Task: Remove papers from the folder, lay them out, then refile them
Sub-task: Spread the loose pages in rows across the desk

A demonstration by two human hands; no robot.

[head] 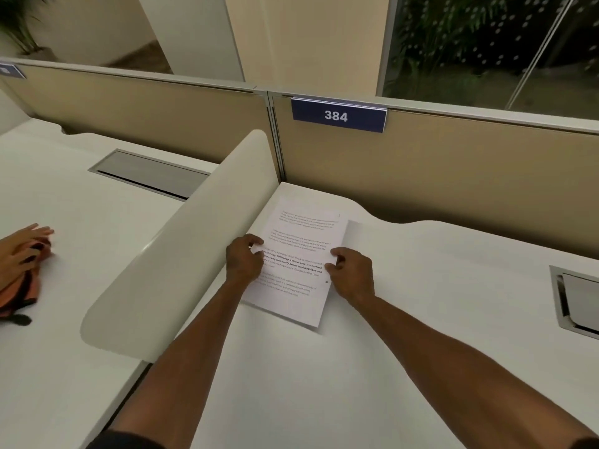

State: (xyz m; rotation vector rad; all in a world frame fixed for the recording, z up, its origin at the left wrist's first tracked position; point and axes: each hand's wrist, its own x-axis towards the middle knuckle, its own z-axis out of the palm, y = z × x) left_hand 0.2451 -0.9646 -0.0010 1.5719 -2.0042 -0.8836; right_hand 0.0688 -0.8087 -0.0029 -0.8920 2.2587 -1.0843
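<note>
White paper with printed lines lies flat on the white desk, close to the curved white divider. It looks like a small stack, but I cannot tell how many sheets there are. The left hand sits on the left edge of the paper, about halfway down. Its fingers are curled and it seems to pinch that edge. The right hand is at the right edge of the paper, also about halfway down, with its fingers bent and its thumb and fingertips closed on the edge. Both arms reach forward from the bottom of the view.

Behind the paper stands a tan wall panel with a blue sign that says 384. On the desk, far to the right, is a grey metal flap. Across the divider, on the next desk, another person's hand rests on something orange (maybe cloth, it is hard to tell).
</note>
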